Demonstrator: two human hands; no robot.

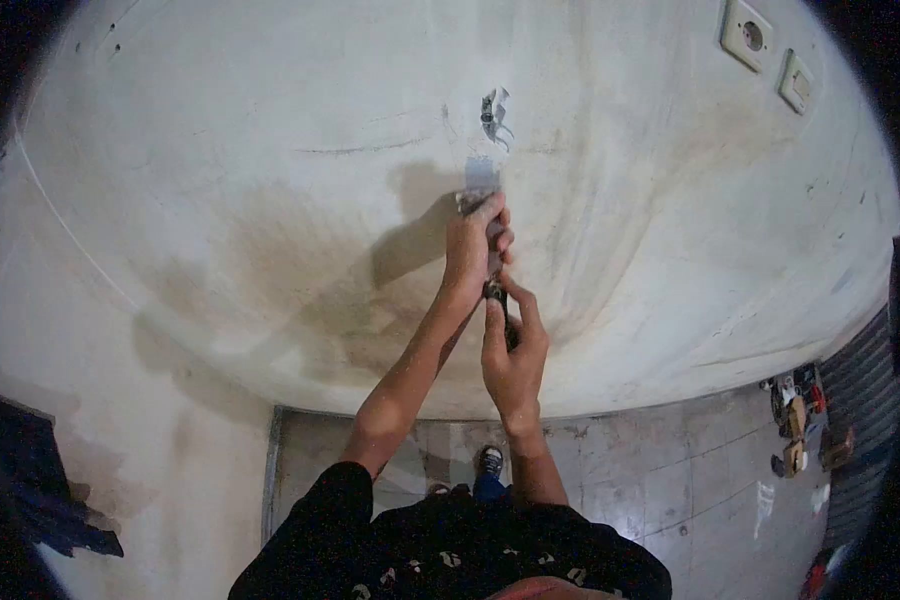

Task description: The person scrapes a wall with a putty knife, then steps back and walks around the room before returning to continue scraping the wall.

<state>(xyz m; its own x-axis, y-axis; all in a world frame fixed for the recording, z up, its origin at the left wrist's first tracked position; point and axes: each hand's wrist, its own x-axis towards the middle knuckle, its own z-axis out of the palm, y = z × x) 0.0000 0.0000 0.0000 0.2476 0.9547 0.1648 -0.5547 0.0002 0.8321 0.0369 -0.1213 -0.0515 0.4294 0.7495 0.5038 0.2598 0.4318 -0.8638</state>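
Note:
A scraper is pressed near the wall [320,230], its broad blade edge [464,203] just under a bluish-grey patch [482,173]. My left hand [467,250] is closed around the upper part of this tool, thumb up near the blade. Below it, my right hand [515,350] pinches the dark handle [495,292] between thumb and fingers. Much of the tool is covered by my fingers. A ragged chipped spot [493,118] with dark and white flakes shows above the patch.
A socket [747,36] and a switch [796,82] are at the upper right. Assorted items [795,430] lie on the tiled floor [660,470] beside a corrugated dark surface [855,400]. Dark cloth [30,470] hangs at the left. My shoe [490,461] stands below.

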